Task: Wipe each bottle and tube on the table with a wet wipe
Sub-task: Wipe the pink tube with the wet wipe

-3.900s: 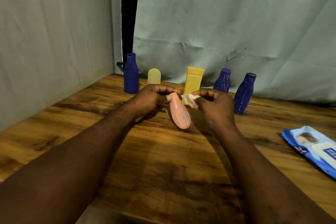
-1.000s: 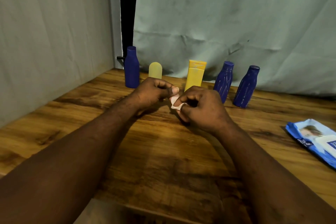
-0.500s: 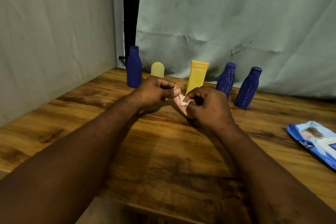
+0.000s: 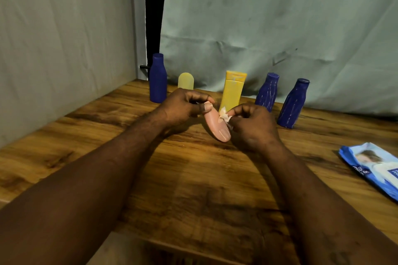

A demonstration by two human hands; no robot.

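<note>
The pink tube [image 4: 216,126] is pinched at its far end by the left hand [image 4: 183,106], over the middle of the table [image 4: 193,178]. A small wet wipe [image 4: 224,115] is pinched in the right hand [image 4: 252,127] and pressed on the tube's side. The tube should be turned slowly — so every side gets rubbed — and held tight.

A wooden counter [image 4: 193,178] with dark grain fills the lower view. A creased pale green sheet [image 4: 280,17] hangs from 12 to 3 o'clock, and a grey wall [image 4: 64,38] stands at 9 to 10 o'clock. Between them, at 11 o'clock, is a dark gap [image 4: 155,6]. The light is dim.
</note>
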